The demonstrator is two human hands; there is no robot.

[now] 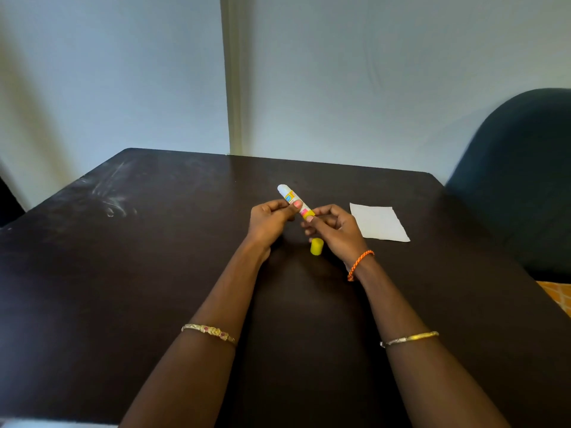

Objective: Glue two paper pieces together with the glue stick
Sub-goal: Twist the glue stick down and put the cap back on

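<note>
Head view: both hands [304,222] grip uncapped glue stick [295,201]; cap [316,246] on table [123,273].

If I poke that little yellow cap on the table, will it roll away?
Probably not at first: the yellow cap seems to stand on its end on the dark table, so it would likely slide or tip. Once on its side, its round shape could roll. It looks small and hollow, so likely light.

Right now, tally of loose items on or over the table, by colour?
White and yellow: 1, the labelled plastic glue stick, held by left hand and right hand
Yellow: 1, small cylindrical plastic cap
White: 1, square paper sheet
Total: 3
</note>
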